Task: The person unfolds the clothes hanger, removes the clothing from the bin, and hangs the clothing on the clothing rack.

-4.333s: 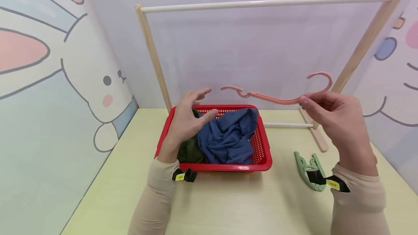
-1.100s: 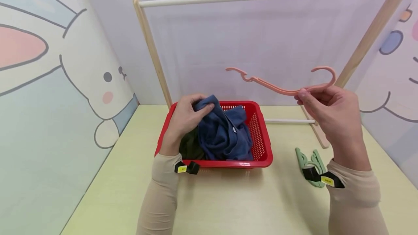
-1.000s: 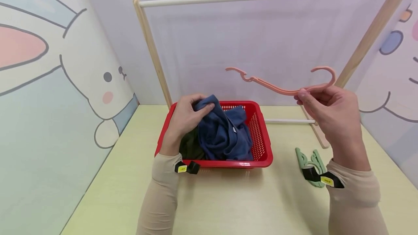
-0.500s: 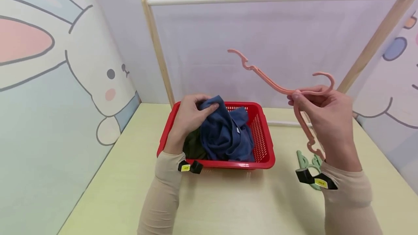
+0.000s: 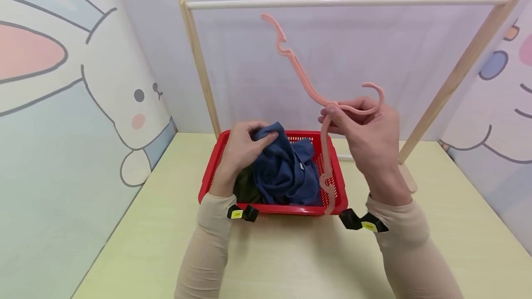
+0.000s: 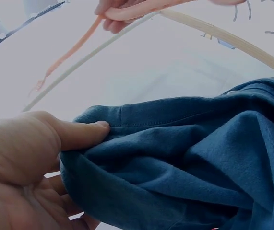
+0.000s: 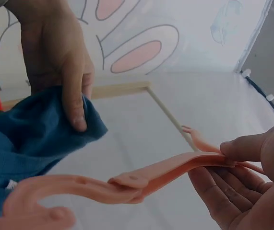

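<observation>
Clock directions here are taking the head view's basket as centre.
- Blue garment [image 5: 282, 172]: one, lying bunched in a red perforated basket [image 5: 291, 209], which is apparently serving to gather loose cloth; a corner is rising towards 12 o'clock.
- Dark green garment [image 5: 247, 186]: one, lying at 8 o'clock inside, partly hidden.
- Left hand [image 5: 243, 146]: pinching the blue corner at 10 o'clock, thumb against fingers, presumably holding the stitched edge clear of the folds.
- Salmon-pink folding hanger [image 5: 305, 80]: one, hanging in the air; one arm is pointing to 11 o'clock, the other is dangling to 6.
- Right hand [image 5: 367, 137]: pinching the hanger where its arms are meeting, likely leaving both free to swing.
- White rail [image 5: 332, 2]: running behind, from 11 to 2 o'clock, on wooden posts [image 5: 457, 75].
</observation>
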Tool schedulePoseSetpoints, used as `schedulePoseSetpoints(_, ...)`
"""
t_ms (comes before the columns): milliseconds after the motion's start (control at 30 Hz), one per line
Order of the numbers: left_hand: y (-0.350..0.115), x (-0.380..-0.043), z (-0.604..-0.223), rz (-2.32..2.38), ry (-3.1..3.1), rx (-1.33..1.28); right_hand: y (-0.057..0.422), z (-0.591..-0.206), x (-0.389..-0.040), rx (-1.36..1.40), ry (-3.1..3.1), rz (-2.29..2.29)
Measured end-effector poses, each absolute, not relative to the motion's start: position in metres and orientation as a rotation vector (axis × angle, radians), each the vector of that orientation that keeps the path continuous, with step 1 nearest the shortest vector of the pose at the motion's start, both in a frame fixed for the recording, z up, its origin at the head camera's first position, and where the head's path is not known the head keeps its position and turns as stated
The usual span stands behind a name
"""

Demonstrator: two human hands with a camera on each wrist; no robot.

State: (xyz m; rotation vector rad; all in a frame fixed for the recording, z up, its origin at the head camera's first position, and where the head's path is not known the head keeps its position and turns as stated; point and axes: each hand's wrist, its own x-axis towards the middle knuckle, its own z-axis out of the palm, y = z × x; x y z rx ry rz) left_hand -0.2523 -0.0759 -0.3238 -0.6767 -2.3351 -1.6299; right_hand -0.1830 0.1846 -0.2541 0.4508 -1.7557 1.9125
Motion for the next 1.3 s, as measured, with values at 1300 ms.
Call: schedulePoseSetpoints(1300, -0.09, -0.248, -0.315, -1.918, -1.906, -0.441, 0.133, -0.264, -0.193, 0.67, -1.808, 1.549)
